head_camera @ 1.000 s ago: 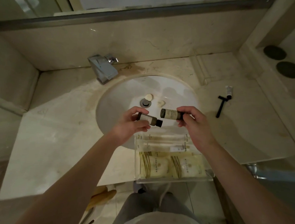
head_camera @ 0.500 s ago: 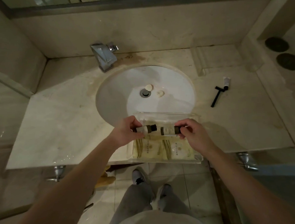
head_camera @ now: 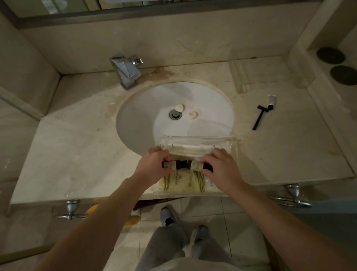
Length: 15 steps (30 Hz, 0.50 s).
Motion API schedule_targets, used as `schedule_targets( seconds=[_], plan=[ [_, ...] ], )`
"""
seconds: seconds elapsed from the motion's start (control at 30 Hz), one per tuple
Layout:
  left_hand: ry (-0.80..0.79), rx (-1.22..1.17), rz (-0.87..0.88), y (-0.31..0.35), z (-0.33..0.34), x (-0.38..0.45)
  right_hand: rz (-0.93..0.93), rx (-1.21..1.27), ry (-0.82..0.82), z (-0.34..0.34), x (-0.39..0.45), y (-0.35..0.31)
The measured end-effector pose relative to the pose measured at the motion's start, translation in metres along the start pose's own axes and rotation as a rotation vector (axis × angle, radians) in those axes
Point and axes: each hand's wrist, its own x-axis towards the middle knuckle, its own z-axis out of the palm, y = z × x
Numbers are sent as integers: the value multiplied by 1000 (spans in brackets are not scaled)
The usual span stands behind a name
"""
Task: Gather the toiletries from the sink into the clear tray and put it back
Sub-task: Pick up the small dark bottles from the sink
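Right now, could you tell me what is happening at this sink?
A person is lowering two small bottles into the clear tray at the counter's front edge, one bottle in the left hand and another in the right hand. Two small pale pieces lie by the drain. A razor and small tube lie on the counter.

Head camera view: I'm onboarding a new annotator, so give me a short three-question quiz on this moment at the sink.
1. True or false: each hand holds one small dark bottle over the clear tray.
2. How many small pale round items lie in the sink basin near the drain?
3. Where is the black razor? A) in the tray B) on the counter right of the basin C) in the basin

Key:
1. True: the left hand holds the left bottle, the right hand the right bottle.
2. Two.
3. B, beside a small tube.
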Motion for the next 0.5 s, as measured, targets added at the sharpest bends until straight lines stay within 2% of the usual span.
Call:
schedule_targets(
  seconds=[0.13,0.27,0.5],
  plan=[
    [5,22,26,3,-4,6,-90,-95,37,1,10,-5],
    [-66,58,87,1,-8,12,-147,-206,21,4,16,-7],
    [-174,91,145,-5,-17,23,-153,-270,35,10,18,-6]
  ],
)
